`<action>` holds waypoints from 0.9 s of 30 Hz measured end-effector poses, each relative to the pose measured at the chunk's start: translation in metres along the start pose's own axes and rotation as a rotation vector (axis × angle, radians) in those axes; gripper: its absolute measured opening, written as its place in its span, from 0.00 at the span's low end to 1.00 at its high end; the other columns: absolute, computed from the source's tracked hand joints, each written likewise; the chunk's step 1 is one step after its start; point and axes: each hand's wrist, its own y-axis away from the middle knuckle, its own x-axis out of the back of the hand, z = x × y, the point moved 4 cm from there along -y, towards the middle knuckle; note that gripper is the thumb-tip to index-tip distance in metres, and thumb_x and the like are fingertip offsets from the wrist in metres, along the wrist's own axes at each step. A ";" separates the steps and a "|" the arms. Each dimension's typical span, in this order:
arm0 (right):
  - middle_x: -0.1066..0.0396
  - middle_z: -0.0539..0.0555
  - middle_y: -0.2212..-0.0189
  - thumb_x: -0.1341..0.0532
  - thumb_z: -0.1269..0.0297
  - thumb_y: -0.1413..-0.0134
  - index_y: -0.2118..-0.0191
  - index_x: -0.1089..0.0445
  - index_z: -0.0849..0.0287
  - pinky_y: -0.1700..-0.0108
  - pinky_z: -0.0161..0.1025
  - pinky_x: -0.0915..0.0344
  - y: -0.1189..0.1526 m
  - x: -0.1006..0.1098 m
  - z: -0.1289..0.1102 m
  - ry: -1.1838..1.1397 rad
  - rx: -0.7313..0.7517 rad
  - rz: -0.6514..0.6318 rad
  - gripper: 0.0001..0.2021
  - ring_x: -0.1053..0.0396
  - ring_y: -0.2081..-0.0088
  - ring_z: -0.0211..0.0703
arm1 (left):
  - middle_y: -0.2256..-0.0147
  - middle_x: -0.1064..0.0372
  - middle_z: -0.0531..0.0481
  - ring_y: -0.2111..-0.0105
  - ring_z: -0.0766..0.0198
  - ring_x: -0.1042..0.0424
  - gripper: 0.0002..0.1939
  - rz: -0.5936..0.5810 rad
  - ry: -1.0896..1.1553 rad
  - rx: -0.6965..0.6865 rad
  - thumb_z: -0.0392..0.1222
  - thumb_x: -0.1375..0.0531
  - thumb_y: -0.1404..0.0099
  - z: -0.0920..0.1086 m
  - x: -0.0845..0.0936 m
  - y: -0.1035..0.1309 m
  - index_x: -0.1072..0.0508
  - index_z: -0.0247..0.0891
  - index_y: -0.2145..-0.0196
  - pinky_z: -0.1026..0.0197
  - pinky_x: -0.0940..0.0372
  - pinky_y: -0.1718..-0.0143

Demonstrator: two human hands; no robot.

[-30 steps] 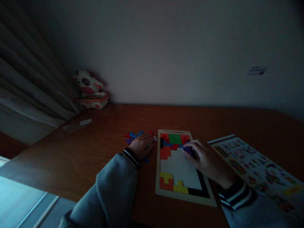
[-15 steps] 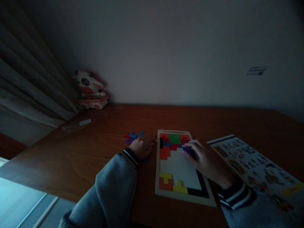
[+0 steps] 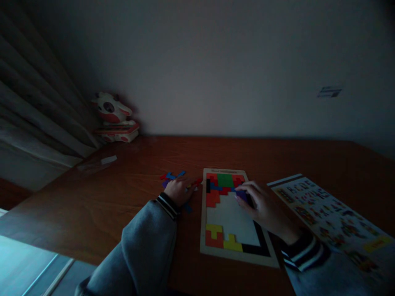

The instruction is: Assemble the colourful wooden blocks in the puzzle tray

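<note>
A wooden puzzle board [image 3: 203,230] lies on the table, partly filled with coloured block pieces around a bare pale middle. My right hand [image 3: 263,207] is over its right side, fingertips pinched on a purple puzzle piece [image 3: 241,195] beside the blue and red pieces. Left of the board, my left hand [image 3: 178,191] rests low among loose pieces, its fingers apart. A red piece [image 3: 198,181] shows by its fingertips, and a blue piece [image 3: 187,208] lies near the wrist. Some loose pieces are hidden beneath this hand.
A printed pattern sheet [image 3: 311,197] lies right of the board, partly under my right sleeve. More loose blue pieces [image 3: 170,175] lie beyond my left hand. A cow-shaped toy [image 3: 115,119] stands at the back left, near a white strip [image 3: 109,159] and the curtain.
My left hand has drawn back slightly to the left, and its fingers now uncover red and yellow pieces. My right hand stays on the purple piece. The view has shifted a little.
</note>
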 end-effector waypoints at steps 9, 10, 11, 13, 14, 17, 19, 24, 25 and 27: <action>0.31 0.56 0.56 0.43 0.60 0.37 0.53 0.33 0.53 0.50 0.50 0.31 0.000 0.000 -0.003 -0.012 -0.002 -0.029 0.09 0.30 0.53 0.49 | 0.53 0.23 0.48 0.54 0.59 0.23 0.13 0.006 0.076 -0.002 0.42 0.45 0.29 -0.009 -0.004 -0.003 0.24 0.43 0.53 0.58 0.29 0.51; 0.31 0.56 0.56 0.43 0.59 0.37 0.53 0.33 0.53 0.51 0.50 0.31 0.000 0.000 -0.003 -0.013 -0.003 -0.028 0.09 0.30 0.53 0.49 | 0.54 0.23 0.48 0.55 0.59 0.23 0.12 0.004 0.066 0.003 0.42 0.45 0.30 -0.011 -0.004 -0.003 0.23 0.43 0.53 0.58 0.28 0.52; 0.31 0.57 0.56 0.43 0.59 0.36 0.53 0.33 0.53 0.51 0.50 0.31 0.000 0.000 -0.003 -0.015 -0.002 -0.028 0.09 0.30 0.54 0.49 | 0.55 0.22 0.49 0.56 0.58 0.23 0.12 0.004 0.055 0.013 0.43 0.44 0.30 -0.013 -0.005 -0.002 0.23 0.43 0.54 0.58 0.28 0.53; 0.31 0.57 0.56 0.43 0.58 0.36 0.53 0.33 0.53 0.50 0.50 0.31 0.000 0.000 -0.002 -0.018 -0.003 -0.029 0.09 0.30 0.53 0.50 | 0.57 0.21 0.49 0.57 0.57 0.23 0.11 0.008 0.032 0.045 0.45 0.42 0.31 -0.016 -0.004 -0.001 0.22 0.44 0.56 0.58 0.28 0.54; 0.31 0.57 0.55 0.43 0.58 0.36 0.53 0.33 0.53 0.50 0.51 0.32 0.000 -0.001 -0.002 -0.020 -0.003 -0.030 0.09 0.30 0.53 0.50 | 0.58 0.21 0.49 0.58 0.57 0.22 0.10 0.012 0.022 0.065 0.45 0.41 0.32 -0.017 -0.004 -0.001 0.21 0.44 0.57 0.58 0.28 0.55; 0.32 0.56 0.55 0.43 0.58 0.36 0.52 0.33 0.52 0.50 0.50 0.32 0.001 -0.002 0.000 -0.031 -0.010 -0.036 0.10 0.31 0.52 0.50 | 0.59 0.21 0.48 0.59 0.56 0.22 0.11 0.026 0.006 0.103 0.47 0.40 0.32 -0.018 -0.002 -0.001 0.22 0.44 0.56 0.56 0.28 0.57; 0.32 0.56 0.55 0.43 0.58 0.36 0.52 0.33 0.52 0.50 0.49 0.32 0.001 -0.002 0.001 -0.032 -0.011 -0.046 0.10 0.31 0.52 0.50 | 0.57 0.22 0.48 0.58 0.56 0.23 0.13 0.035 0.029 0.081 0.47 0.41 0.32 -0.016 -0.001 -0.001 0.23 0.44 0.54 0.55 0.28 0.55; 0.32 0.56 0.55 0.44 0.58 0.36 0.53 0.33 0.53 0.49 0.49 0.33 0.001 -0.002 0.001 -0.034 -0.010 -0.038 0.09 0.31 0.52 0.49 | 0.54 0.23 0.46 0.55 0.56 0.24 0.14 0.063 0.111 0.024 0.46 0.41 0.32 -0.015 -0.004 -0.003 0.24 0.41 0.52 0.54 0.30 0.51; 0.32 0.56 0.55 0.44 0.58 0.36 0.53 0.33 0.53 0.49 0.50 0.33 0.001 -0.002 0.001 -0.040 -0.009 -0.036 0.09 0.31 0.52 0.49 | 0.55 0.23 0.46 0.56 0.56 0.24 0.14 0.059 0.109 0.033 0.47 0.40 0.33 -0.016 -0.004 -0.004 0.23 0.41 0.52 0.54 0.30 0.51; 0.32 0.56 0.55 0.43 0.58 0.36 0.53 0.33 0.53 0.50 0.50 0.33 0.001 -0.004 0.001 -0.046 -0.005 -0.035 0.10 0.31 0.52 0.50 | 0.56 0.22 0.47 0.57 0.56 0.24 0.15 0.039 0.095 0.072 0.49 0.38 0.35 -0.018 -0.005 -0.005 0.23 0.41 0.53 0.54 0.30 0.52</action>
